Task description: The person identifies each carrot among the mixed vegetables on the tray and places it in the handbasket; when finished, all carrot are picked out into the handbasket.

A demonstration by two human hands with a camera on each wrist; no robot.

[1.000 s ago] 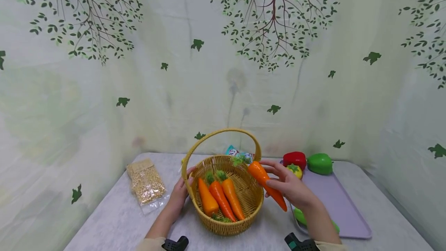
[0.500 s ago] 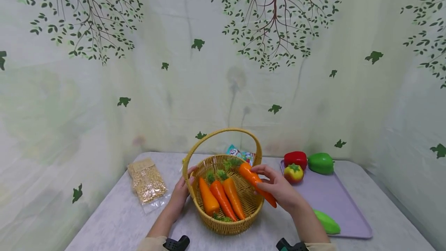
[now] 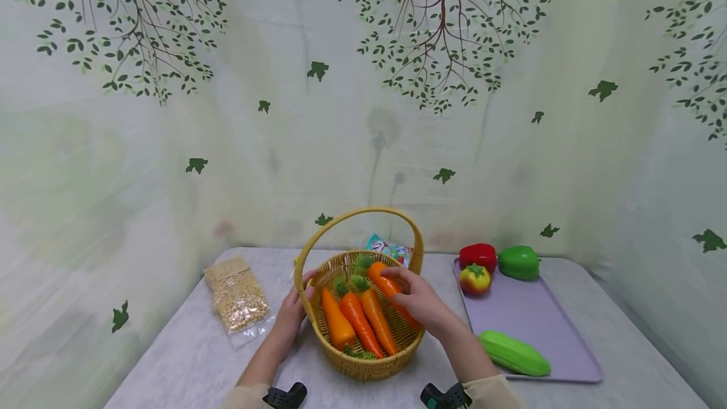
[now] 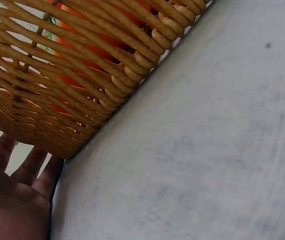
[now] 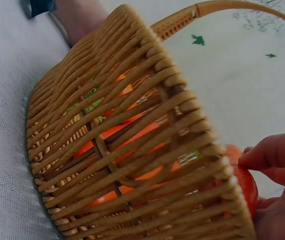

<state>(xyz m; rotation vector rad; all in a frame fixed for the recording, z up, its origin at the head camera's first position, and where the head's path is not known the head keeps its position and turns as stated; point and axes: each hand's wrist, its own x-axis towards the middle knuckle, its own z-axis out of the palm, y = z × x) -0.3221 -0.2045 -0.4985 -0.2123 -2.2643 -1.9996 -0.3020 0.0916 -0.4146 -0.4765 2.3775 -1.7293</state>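
An orange carrot with a green top slants into the right side of the wicker basket. My right hand holds it, thumb and fingers on opposite sides. In the right wrist view, the right hand pinches the carrot just past the rim. Three more carrots lie side by side in the basket. My left hand rests against the basket's left side, near the foot of the handle. The left wrist view shows its spread fingers along the woven wall; their tips are hidden.
On the right, a lilac tray bears a red pepper, a green pepper, a red-yellow fruit and a long green vegetable. A clear bag of grain-like pieces lies left. Colourful packets stand behind the basket.
My right hand has carried the carrot left from beyond the basket's right rim to inside it. The long green vegetable on the tray now shows fully. My left hand has stayed in place.
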